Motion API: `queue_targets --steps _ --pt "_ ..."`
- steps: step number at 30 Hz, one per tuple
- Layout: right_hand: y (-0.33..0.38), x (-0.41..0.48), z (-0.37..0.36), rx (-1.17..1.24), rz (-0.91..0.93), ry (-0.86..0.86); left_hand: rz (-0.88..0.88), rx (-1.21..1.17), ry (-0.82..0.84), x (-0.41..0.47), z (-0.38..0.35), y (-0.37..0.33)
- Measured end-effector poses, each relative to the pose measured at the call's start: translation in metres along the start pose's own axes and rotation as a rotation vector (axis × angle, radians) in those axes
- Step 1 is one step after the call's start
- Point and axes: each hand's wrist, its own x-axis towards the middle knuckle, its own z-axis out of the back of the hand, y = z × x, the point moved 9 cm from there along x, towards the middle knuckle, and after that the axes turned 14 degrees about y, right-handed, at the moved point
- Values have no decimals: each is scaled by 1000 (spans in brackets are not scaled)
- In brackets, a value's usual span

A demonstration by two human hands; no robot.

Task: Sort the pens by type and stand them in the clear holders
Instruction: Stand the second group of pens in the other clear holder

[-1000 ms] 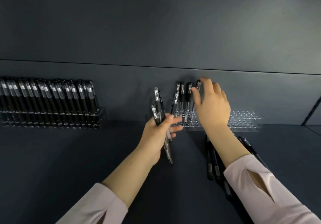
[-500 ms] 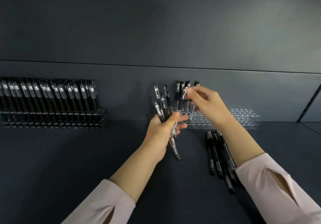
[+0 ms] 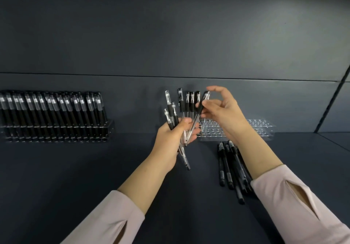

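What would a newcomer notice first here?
The hands at centre: the left hand grips a fan of pens, the right hand pinches a single pen by its black grip. A packed holder stands far left; the near-empty holder behind the hands has loose pens lying before it.

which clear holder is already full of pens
The left holder, packed with pens end to end; the right holder has only a few at its left end.

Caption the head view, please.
Right hand pinches a pen beside the bundle gripped by the left hand, before a mostly unfilled clear holder.
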Motion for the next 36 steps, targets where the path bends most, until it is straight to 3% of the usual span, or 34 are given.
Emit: queue_targets --steps 4,7,15,25,36 --pt "16 -7 56 -52 126 -357 48 12 -86 3 2 1" --pt "27 -14 83 -247 199 -462 90 2 -195 5 3 4" --pt "25 9 87 -444 261 -329 74 117 -286 27 -15 16" --pt "0 19 85 -426 219 -246 -24 174 -257 21 -3 16" --pt "1 16 57 -709 285 -178 -96 199 -194 22 -2 12"
